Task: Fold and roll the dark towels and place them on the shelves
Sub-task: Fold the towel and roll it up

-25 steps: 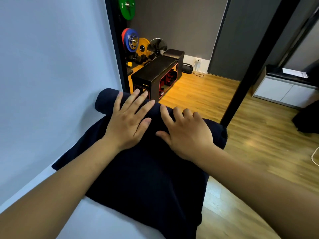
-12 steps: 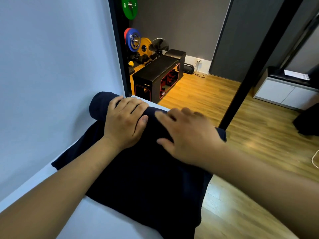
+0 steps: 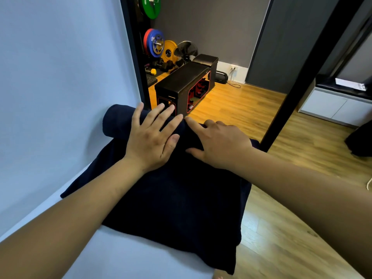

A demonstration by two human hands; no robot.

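Observation:
A dark navy towel (image 3: 177,200) lies on a white surface (image 3: 130,258), its far end rolled into a thick tube (image 3: 114,121) against the white wall. My left hand (image 3: 153,137) lies flat on the roll with fingers spread and straight. My right hand (image 3: 217,141) rests on the right part of the roll, index finger stretched toward the left hand, the other fingers bent over the roll's far side. The unrolled part of the towel reaches toward me and hangs over the surface's right edge.
A white wall (image 3: 60,77) stands close on the left. A black post (image 3: 302,77) rises just right of the towel. Beyond lie a wooden floor, a black bench (image 3: 181,83), coloured weight plates (image 3: 155,43) and a white cabinet (image 3: 332,105).
My left hand's fingers curled over the roll and have now spread flat again. The roll has grown a little thicker and come nearer. My right hand shifted left, its index finger extended.

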